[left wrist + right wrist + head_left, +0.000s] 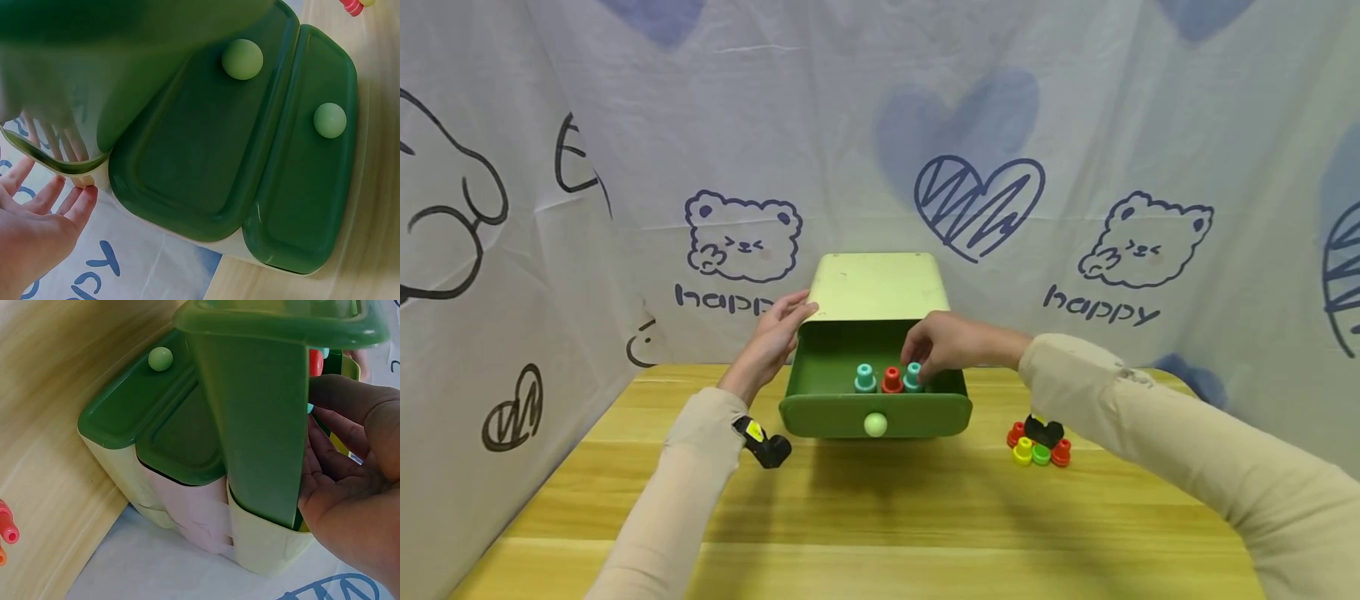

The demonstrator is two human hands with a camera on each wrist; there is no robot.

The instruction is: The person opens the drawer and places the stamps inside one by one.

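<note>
A small drawer cabinet (878, 287) stands on the table, its green top drawer (827, 415) pulled out. Inside the drawer, a teal peg (865, 380) and a red peg (892, 382) stand upright near the front wall. My right hand (951, 342) reaches over the drawer's right side and pinches another teal peg (913, 375) beside the red one; in the right wrist view only slivers of teal show by the fingers. My left hand (771, 342) rests against the cabinet's left side, fingers (81, 209) spread along its outer wall.
Below the pulled-out drawer, two closed green drawers (187, 156) carry round pale knobs. Several loose pegs, among them a yellow peg (1022, 452) and a red peg (1061, 453), lie on the table (925, 517) to the right. A printed cloth (850, 150) hangs behind.
</note>
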